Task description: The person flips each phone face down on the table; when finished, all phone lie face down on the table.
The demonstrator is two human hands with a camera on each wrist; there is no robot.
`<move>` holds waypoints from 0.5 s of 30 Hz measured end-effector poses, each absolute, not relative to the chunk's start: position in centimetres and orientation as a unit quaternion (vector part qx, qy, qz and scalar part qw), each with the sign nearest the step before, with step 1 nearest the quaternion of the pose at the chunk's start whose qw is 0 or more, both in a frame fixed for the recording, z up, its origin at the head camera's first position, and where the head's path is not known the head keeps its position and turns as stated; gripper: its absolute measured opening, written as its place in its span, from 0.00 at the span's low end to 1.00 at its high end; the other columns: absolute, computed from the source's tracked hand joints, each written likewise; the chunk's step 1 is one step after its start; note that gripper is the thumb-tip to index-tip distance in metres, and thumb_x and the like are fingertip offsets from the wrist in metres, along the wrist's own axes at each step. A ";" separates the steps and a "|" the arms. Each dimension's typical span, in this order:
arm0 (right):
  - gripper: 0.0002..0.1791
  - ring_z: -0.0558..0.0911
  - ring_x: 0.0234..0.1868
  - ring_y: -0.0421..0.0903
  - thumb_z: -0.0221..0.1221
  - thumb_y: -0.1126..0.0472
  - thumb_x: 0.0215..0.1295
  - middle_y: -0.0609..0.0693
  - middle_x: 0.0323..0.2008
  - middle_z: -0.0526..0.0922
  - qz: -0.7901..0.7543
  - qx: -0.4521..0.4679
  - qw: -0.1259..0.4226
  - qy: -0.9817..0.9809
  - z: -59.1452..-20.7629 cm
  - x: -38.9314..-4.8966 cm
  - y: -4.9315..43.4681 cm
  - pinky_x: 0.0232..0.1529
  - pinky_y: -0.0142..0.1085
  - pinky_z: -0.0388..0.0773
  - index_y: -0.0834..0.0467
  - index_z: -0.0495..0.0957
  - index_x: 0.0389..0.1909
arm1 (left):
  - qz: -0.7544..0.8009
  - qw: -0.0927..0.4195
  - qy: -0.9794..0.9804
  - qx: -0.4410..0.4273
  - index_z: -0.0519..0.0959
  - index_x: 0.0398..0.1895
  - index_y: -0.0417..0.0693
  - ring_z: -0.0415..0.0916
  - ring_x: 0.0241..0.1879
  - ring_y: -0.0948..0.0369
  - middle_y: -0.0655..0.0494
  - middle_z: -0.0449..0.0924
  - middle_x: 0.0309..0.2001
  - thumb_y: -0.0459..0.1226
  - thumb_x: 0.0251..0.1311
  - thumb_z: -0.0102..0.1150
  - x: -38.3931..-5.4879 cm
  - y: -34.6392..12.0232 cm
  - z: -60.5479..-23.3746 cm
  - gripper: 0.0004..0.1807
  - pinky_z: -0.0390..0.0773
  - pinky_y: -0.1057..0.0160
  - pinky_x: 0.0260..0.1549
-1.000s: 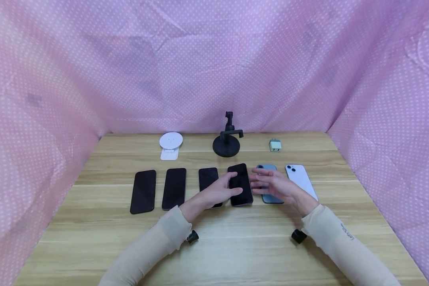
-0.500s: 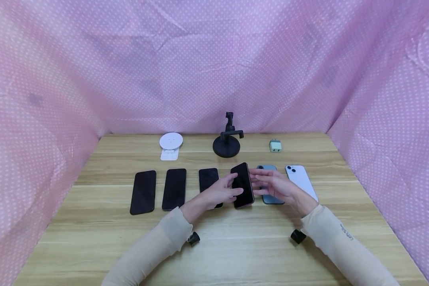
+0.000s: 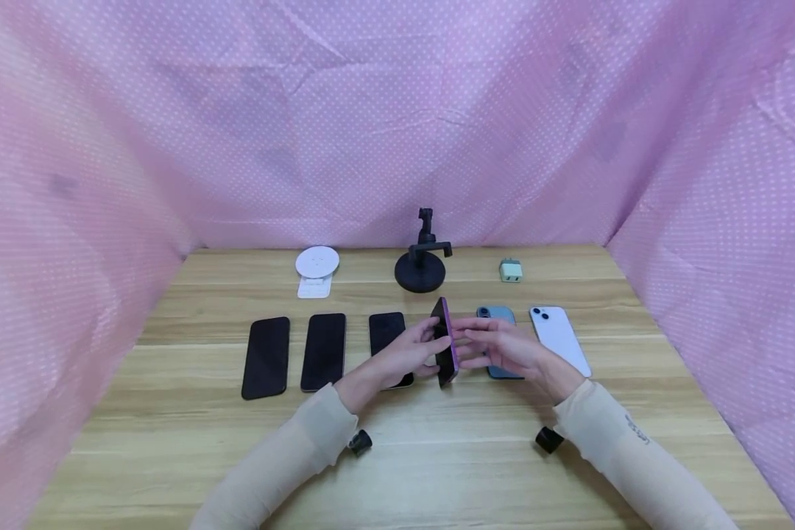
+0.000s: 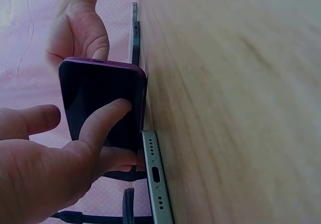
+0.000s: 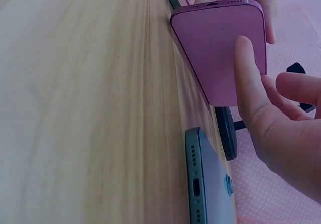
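A purple-backed phone (image 3: 445, 366) stands on its long side between my two hands, nearly upright. Its dark screen (image 4: 93, 88) faces my left hand (image 3: 403, 355), whose fingers press on the glass while the thumb extends apart from it in the left wrist view. On the other side, my right hand (image 3: 509, 350) has its straight fingers against the plain purple back (image 5: 210, 48). Partly under my left hand lies a dark-screened phone (image 3: 386, 327). Below my right hand is a blue phone (image 3: 503, 368), back up, partly hidden by the fingers.
Two more dark-screened phones (image 3: 266, 357) lie flat at the left, and a white phone (image 3: 559, 335) at the right. Behind stand a white round charger stand (image 3: 316, 261), a black phone holder (image 3: 420, 272) and a pale green plug adapter (image 3: 511, 270). Pink curtain encloses the table.
The purple-backed phone has turned up from lying flat, screen up, to nearly upright with its screen facing left. My right hand has shifted slightly left, against its back.
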State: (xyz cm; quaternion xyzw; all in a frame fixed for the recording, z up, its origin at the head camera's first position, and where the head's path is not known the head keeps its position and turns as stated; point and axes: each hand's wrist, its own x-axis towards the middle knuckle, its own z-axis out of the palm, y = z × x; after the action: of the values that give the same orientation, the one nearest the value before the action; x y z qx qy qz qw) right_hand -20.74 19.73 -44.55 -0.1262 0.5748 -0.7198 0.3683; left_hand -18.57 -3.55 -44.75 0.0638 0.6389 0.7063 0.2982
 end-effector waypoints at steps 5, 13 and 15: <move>0.27 0.77 0.62 0.62 0.45 0.64 0.82 0.59 0.64 0.76 -0.712 -0.125 0.372 0.582 -44.5 -20.8 19.3 0.63 0.59 0.71 0.70 0.57 0.75 | 0.708 0.299 0.637 0.064 0.55 0.79 0.46 0.69 0.66 0.48 0.43 0.64 0.72 0.39 0.77 0.52 -18.7 -3.8 -44.8 0.32 0.76 0.41 0.58; 0.26 0.76 0.63 0.63 0.46 0.65 0.81 0.61 0.62 0.78 -0.707 -0.122 0.380 0.584 -44.6 -20.8 19.0 0.61 0.56 0.75 0.68 0.60 0.75 | 0.706 0.301 0.638 0.055 0.54 0.79 0.45 0.66 0.69 0.48 0.45 0.60 0.76 0.39 0.77 0.53 -18.9 -4.1 -44.8 0.33 0.78 0.44 0.56; 0.26 0.78 0.62 0.61 0.48 0.64 0.81 0.61 0.62 0.78 -0.705 -0.120 0.382 0.585 -44.6 -20.8 19.0 0.60 0.55 0.76 0.68 0.61 0.74 | 0.707 0.304 0.636 0.057 0.53 0.80 0.45 0.66 0.69 0.48 0.45 0.59 0.76 0.38 0.77 0.53 -19.0 -4.1 -44.8 0.34 0.79 0.45 0.55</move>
State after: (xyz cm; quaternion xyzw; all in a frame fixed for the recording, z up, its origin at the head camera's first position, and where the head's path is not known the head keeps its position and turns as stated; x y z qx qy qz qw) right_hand -20.76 19.03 -44.57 -0.1198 0.5853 -0.7052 0.3818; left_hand -18.96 -4.11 -44.83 0.0569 0.6356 0.7074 0.3040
